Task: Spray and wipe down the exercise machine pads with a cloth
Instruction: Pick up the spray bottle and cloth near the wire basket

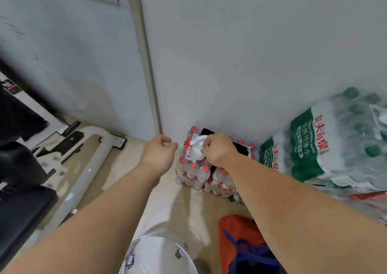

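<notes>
Black padded exercise machine (18, 210) at left: I'd judge nothing sprayed or wiped yet, we're only fetching supplies. Shrink-wrapped pack of red-capped water bottles (194, 173) on the floor by the wall carries the black cloth (240, 148) and the white trigger spray bottle (196, 145). Hands: right hand (217, 150) grips the sprayer top. Left hand (159, 152) is curled just beside it, and I can't tell if it holds anything.

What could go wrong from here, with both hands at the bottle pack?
1. The right hand holds the white spray head, its body hidden; a partial grip may let it slip onto the pack of red-capped bottles.
2. The black cloth lies against that hand; lifting may drag it off the pack.
3. The left hand is close and could get sprayed.
</notes>
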